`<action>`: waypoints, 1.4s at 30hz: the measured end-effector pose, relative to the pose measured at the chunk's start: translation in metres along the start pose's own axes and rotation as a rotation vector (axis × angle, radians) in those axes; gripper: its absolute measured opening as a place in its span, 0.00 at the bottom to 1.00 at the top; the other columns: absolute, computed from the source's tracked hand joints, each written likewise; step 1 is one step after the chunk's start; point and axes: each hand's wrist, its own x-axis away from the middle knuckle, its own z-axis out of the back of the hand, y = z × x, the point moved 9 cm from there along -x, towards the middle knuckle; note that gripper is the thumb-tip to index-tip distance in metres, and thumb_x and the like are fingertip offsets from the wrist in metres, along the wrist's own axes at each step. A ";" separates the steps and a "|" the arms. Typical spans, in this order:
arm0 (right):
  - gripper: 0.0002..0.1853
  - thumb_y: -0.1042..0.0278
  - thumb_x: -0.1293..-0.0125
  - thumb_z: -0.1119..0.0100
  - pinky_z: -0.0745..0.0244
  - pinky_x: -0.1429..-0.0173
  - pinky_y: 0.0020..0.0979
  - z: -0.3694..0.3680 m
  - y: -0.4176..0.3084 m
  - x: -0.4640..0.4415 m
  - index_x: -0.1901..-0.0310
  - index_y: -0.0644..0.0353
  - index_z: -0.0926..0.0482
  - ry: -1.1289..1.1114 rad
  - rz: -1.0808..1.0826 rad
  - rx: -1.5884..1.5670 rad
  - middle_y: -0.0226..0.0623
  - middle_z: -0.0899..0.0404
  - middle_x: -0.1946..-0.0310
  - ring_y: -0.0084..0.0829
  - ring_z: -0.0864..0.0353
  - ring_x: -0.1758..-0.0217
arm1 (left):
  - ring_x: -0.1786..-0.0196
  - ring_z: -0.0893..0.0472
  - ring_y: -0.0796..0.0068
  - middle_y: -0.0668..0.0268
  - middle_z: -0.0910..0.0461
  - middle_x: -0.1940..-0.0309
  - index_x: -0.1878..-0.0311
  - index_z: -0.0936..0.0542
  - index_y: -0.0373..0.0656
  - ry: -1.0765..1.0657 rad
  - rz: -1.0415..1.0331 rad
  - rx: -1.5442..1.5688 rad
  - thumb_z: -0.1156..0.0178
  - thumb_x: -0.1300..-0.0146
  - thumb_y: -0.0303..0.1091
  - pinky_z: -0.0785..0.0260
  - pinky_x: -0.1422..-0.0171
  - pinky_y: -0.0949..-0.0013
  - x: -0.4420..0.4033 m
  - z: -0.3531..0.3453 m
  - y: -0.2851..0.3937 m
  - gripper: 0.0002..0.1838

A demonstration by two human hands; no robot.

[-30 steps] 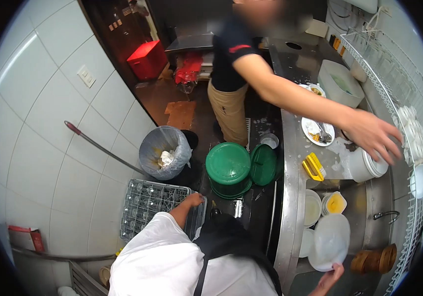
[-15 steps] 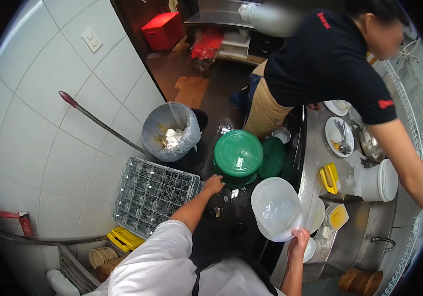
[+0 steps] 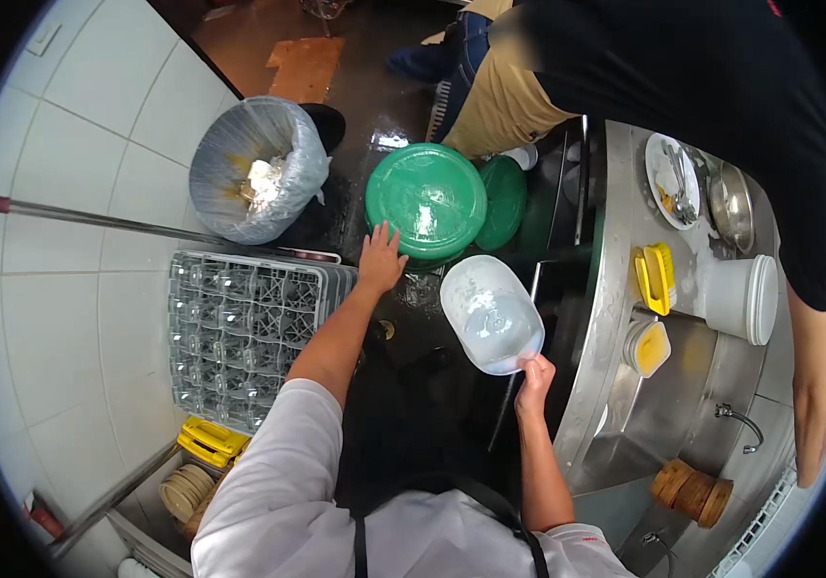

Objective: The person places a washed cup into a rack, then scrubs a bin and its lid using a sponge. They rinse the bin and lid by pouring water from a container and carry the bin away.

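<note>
My left hand (image 3: 381, 258) reaches forward with its fingers spread, at the near left edge of the round green lid (image 3: 427, 200); whether it touches the lid I cannot tell. My right hand (image 3: 534, 378) grips the near right corner of a translucent plastic container (image 3: 492, 315), held over the dark floor between the green lid and the sink counter. The container's inside faces up and looks wet. A second green lid or bin (image 3: 501, 202) is partly hidden behind the first.
A lined trash bin (image 3: 257, 173) and a rack of glasses (image 3: 239, 332) stand at left. On the counter (image 3: 615, 250) are a plate (image 3: 672, 181), yellow brush (image 3: 655, 277) and white tub (image 3: 740, 299). A co-worker (image 3: 663, 77) leans over it from upper right. Wooden steamers (image 3: 690, 491) sit lower right.
My right hand has lifted the container out of the sink area and leftward. My left hand has left the rack's edge for the green lid. The co-worker has leaned farther over the counter.
</note>
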 end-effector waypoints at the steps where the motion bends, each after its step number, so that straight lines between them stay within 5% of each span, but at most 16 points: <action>1: 0.11 0.72 0.38 0.49 0.34 0.61 0.24 -0.002 0.008 -0.002 0.69 0.68 0.17 0.002 -0.013 0.010 0.25 0.20 0.72 0.17 0.28 0.69 | 0.18 0.46 0.48 0.47 0.47 0.19 0.22 0.36 0.42 -0.017 0.000 -0.007 0.40 0.30 0.52 0.51 0.17 0.44 -0.006 -0.006 -0.001 0.39; 17: 0.10 0.68 0.40 0.47 0.38 0.61 0.26 -0.028 0.096 -0.038 0.75 0.65 0.22 0.069 -0.099 0.069 0.23 0.25 0.75 0.18 0.31 0.69 | 0.14 0.61 0.56 0.52 0.63 0.15 0.16 0.54 0.44 -0.143 0.022 -0.206 0.53 0.25 0.62 0.62 0.14 0.46 -0.037 -0.041 0.001 0.46; 27: 0.10 0.71 0.38 0.45 0.37 0.66 0.27 -0.026 0.095 -0.049 0.74 0.67 0.20 0.042 0.007 0.145 0.24 0.26 0.78 0.18 0.30 0.71 | 0.15 0.55 0.50 0.47 0.56 0.16 0.18 0.48 0.39 0.006 -0.041 -0.134 0.47 0.28 0.60 0.60 0.15 0.43 -0.030 -0.024 0.009 0.46; 33: 0.12 0.67 0.38 0.45 0.43 0.68 0.27 -0.002 0.130 -0.040 0.77 0.63 0.25 0.092 -0.056 0.063 0.20 0.29 0.78 0.17 0.34 0.72 | 0.23 0.36 0.41 0.40 0.36 0.26 0.32 0.24 0.39 0.109 0.144 0.289 0.40 0.28 0.48 0.46 0.20 0.43 -0.052 0.020 0.024 0.28; 36: 0.14 0.65 0.37 0.45 0.43 0.68 0.30 0.003 0.135 -0.032 0.78 0.62 0.27 0.094 -0.013 0.096 0.21 0.32 0.80 0.18 0.35 0.73 | 0.31 0.27 0.42 0.42 0.26 0.34 0.41 0.18 0.39 0.402 -0.131 0.426 0.36 0.31 0.39 0.36 0.26 0.48 -0.072 0.131 0.119 0.20; 42: 0.13 0.70 0.39 0.43 0.43 0.71 0.36 0.015 0.098 0.005 0.77 0.69 0.31 0.259 -0.009 0.023 0.31 0.39 0.84 0.21 0.37 0.76 | 0.52 0.18 0.52 0.54 0.17 0.56 0.53 0.15 0.37 0.354 -0.667 0.715 0.33 0.36 0.34 0.26 0.46 0.55 -0.046 0.246 0.379 0.12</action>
